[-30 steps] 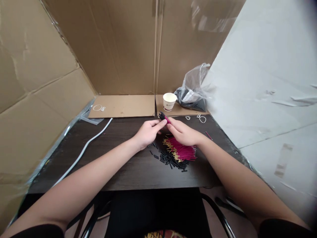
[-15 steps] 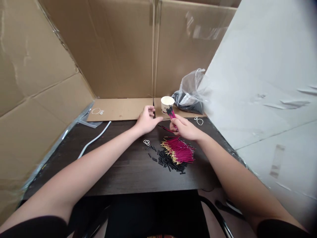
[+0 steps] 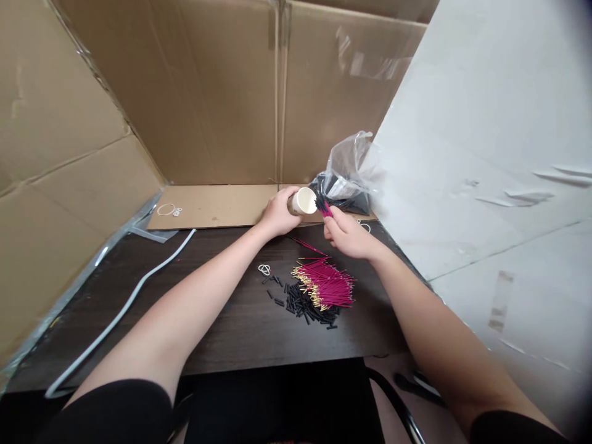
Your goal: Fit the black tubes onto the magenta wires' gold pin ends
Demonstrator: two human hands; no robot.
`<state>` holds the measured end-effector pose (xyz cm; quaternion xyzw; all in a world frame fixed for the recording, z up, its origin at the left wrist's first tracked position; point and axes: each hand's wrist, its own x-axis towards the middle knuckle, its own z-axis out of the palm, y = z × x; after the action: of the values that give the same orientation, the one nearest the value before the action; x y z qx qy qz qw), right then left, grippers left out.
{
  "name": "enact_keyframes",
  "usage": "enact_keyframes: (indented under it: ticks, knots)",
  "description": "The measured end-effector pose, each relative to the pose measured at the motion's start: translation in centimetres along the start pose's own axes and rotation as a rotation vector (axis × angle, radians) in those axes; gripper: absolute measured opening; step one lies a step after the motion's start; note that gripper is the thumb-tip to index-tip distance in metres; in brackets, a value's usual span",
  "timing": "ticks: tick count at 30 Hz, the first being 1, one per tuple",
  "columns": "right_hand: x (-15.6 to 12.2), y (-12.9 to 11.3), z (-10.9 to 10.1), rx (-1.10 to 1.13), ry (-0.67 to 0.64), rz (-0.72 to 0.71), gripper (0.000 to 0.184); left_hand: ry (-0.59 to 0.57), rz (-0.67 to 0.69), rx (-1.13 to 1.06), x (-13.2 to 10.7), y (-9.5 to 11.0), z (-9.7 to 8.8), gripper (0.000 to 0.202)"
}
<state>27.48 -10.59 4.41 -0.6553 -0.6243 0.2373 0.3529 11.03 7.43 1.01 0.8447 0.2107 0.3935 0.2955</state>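
L hand [image 3: 277, 213] grip round tilted paper cup [image 3: 295, 205]; R hand [image 3: 346, 233] pinching black-tipped wire bundle [image 3: 326, 211] just beside cup, prob. done. Undone: gold-tipped wires [image 3: 330, 283], loose black sleeves [image 3: 296, 301], tabletop [image 3: 240, 320], near side of cup.

A white paper cup [image 3: 305, 200] is held tilted, its open mouth turned towards the viewer, while a slim bundle of magenta wires [image 3: 325, 209] with black-sleeved ends is gripped at a slant, those ends set right by the cup's rim.
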Motion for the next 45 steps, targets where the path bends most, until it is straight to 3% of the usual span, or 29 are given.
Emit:
enact_keyframes:
  ticks: [3, 7, 10, 13, 17, 23, 27, 29, 34, 37, 41, 45]
  knots:
    - [-0.4, -0.8, -0.2, -0.294, -0.068, -0.041, 0.021, -0.036, 0.105, 0.140, -2.0, 1.1, -1.3, 0.066]
    - [-1.0, -2.0, 0.6, -0.564, -0.235, -0.004, 0.037, -0.121, 0.175, 0.254, -4.3, 2.8, -1.7, 0.066]
    - [-1.4, -3.0, 1.6, -0.750, -0.245, -0.008, 0.043, -0.177, 0.226, 0.288, -5.5, 3.9, -1.6, 0.068]
    - [-1.4, -3.7, 2.2, -0.878, -0.239, -0.057, 0.037, -0.202, 0.266, 0.289, -6.1, 4.5, -1.6, 0.068]
    - [-1.3, -3.6, 2.4, -0.809, -0.160, -0.097, 0.029, -0.174, 0.245, 0.271, -6.7, 4.5, -2.3, 0.069]
    - [-1.2, -2.4, 2.4, -0.265, 0.019, -0.302, 0.035, -0.104, 0.130, 0.222, -7.6, 3.4, -4.2, 0.065]
    - [-0.8, -1.4, 2.2, -0.119, 0.104, -0.283, 0.033, -0.042, 0.061, 0.203, -7.9, 2.7, -5.0, 0.061]
    - [-0.5, -0.6, 2.0, -0.159, 0.110, -0.238, 0.024, 0.000, 0.022, 0.208, -7.9, 2.2, -5.4, 0.060]
    - [-0.1, 1.4, 1.7, -0.353, -0.124, -0.111, 0.020, 0.110, -0.057, 0.225, -8.0, 0.6, -5.8, 0.063]
    - [0.1, 1.9, 2.0, -0.457, -0.173, -0.100, 0.013, 0.116, -0.086, 0.215, -8.1, 0.1, -5.6, 0.064]
    - [0.0, 1.4, 2.7, -0.604, -0.176, -0.072, 0.013, 0.120, -0.132, 0.197, -8.1, -0.1, -5.3, 0.067]
    - [-0.5, -0.2, 3.4, -0.913, -0.188, -0.113, 0.023, 0.077, -0.055, 0.270, -8.2, 0.3, -5.2, 0.061]
